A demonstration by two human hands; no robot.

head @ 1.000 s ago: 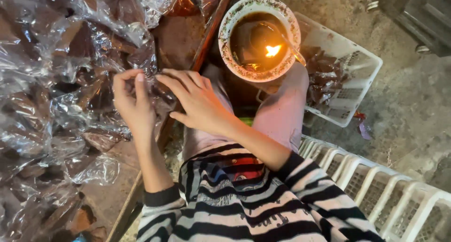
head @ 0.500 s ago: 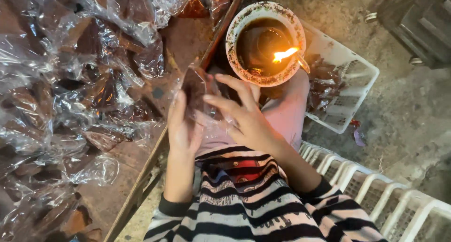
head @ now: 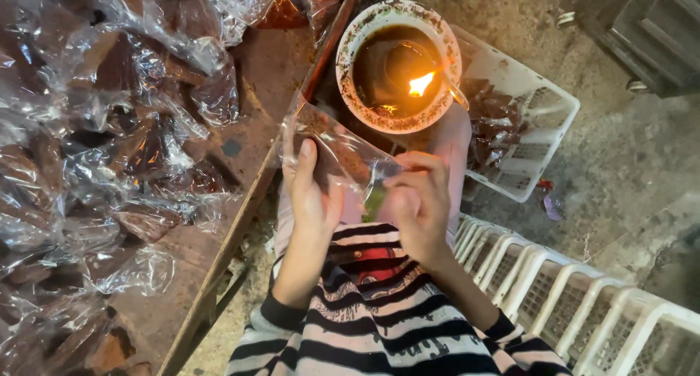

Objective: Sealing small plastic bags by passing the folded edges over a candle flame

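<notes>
— Two hands, one small packet, all in the head view. Where is it exactly?

— The clear plastic packet (head: 332,146) with a flat brown piece inside is held up over the lap, just below the round bowl (head: 399,66) where a small flame (head: 420,84) burns. It touches no surface.

— Who has hold of it?

— Both. The left hand (head: 312,194) is behind its lower left part, fingers flat along the film and thumb on the front. The right hand (head: 419,201) pinches the right lower corner, fingers curled closed on the plastic.

— How does the packet lie from the grips?

— Its long axis goes slanted, from the upper left corner down to the right one at the right hand. The free upper edge points toward the bowl, so the flame is above and to the right of it, nearer to the right hand.

— Other packages?

— Many. On the wooden table (head: 248,77), from its left edge almost to the right edge, lies a heap of wrapped brown pieces (head: 109,128), shiny, without visible labels. A white plastic basket (head: 543,121) right of the bowl holds more of them. At the lower right corner stands a white slatted crate (head: 554,274).

— Signs, printing?

— I see none that I can make out.
</notes>
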